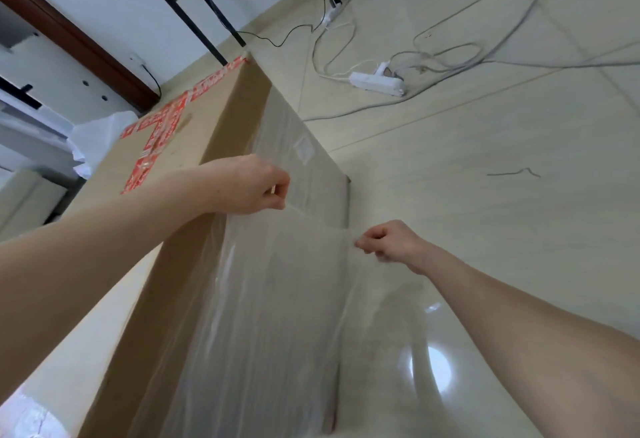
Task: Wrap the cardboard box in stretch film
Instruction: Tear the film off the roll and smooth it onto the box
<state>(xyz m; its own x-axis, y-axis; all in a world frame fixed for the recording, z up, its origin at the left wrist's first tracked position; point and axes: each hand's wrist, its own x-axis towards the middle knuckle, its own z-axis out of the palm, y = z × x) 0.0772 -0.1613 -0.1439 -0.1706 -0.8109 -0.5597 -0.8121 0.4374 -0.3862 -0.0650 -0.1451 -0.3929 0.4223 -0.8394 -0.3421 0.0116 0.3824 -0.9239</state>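
A tall brown cardboard box point(214, 115) with red printed tape on its top stands on the tiled floor and fills the middle of the view. Clear stretch film point(277, 299) covers its right side and hangs loose past the box's corner. My left hand point(249, 185) pinches the film's upper edge against the box side near the top. Lower and to the right, my right hand point(391, 242) pinches the same edge beyond the box's corner, holding the film taut between both hands.
Grey and white cables point(450, 57) and a white power strip point(377, 83) lie on the floor behind the box. Black table legs point(194, 22) stand by the wall. White sheets point(100, 140) are piled left of the box.
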